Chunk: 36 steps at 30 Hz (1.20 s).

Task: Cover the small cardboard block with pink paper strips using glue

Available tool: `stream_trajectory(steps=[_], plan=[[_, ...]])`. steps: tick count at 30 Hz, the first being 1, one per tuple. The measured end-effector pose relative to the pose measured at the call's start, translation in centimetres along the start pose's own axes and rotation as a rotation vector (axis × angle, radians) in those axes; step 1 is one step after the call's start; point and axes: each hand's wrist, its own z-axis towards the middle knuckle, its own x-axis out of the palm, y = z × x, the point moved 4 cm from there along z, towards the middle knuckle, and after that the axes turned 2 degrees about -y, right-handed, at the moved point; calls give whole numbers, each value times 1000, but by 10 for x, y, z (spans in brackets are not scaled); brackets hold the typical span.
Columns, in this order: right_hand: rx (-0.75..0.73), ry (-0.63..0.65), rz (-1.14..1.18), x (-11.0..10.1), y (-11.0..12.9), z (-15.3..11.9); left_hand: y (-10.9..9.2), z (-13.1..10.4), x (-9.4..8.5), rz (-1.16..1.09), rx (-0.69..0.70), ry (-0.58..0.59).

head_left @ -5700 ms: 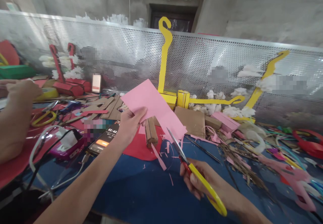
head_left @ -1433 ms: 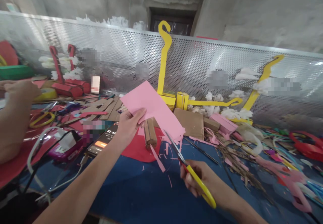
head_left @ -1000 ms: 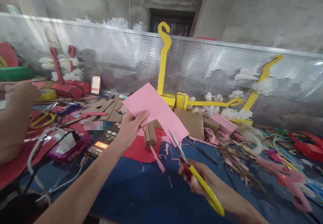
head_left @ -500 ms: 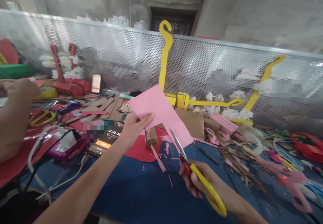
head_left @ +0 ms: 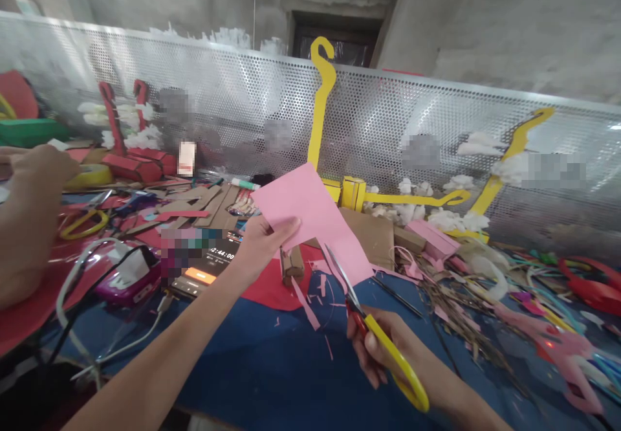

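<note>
My left hand point(head_left: 264, 240) pinches a sheet of pink paper point(head_left: 310, 204) between thumb and fingers, holding it up above the table. In my right hand point(head_left: 383, 340) is a pair of scissors point(head_left: 395, 356) with yellow and red handles. The scissor blades lie at the sheet's lower edge, where a narrow pink strip hangs beside them. Below the paper, a small brown cardboard block point(head_left: 292, 265) rests on a red sheet point(head_left: 272, 292). Pink offcuts point(head_left: 306, 305) are scattered on the blue tabletop around it.
A lit phone point(head_left: 208, 266) and a purple device point(head_left: 129, 276) with cables lie left. Another person's hand point(head_left: 41, 169) is at far left. Yellow hook shapes point(head_left: 320, 107) stand against the perforated metal panel point(head_left: 233, 94). A pink glue gun point(head_left: 553, 340) and cardboard scraps lie right.
The view has shifted slightly. The scissors stay at the sheet's lower edge, and a thin strip beside the blades shows more clearly. Both hands keep their holds.
</note>
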Motion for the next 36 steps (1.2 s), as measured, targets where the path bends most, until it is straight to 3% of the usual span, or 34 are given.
stream_trajectory(steps=[15,22,31,36], plan=[[-8,-18,-30,-2,-7,4,7,1,-3,-42,-7,13],[59,-54,39,2,-1,7,3,1,-2,-26,-2,3],[4,45,52,2,0,0,1,-4,1,52,-30,-6],[13,21,99,4,1,2,-3,-5,2,55,22,-6]])
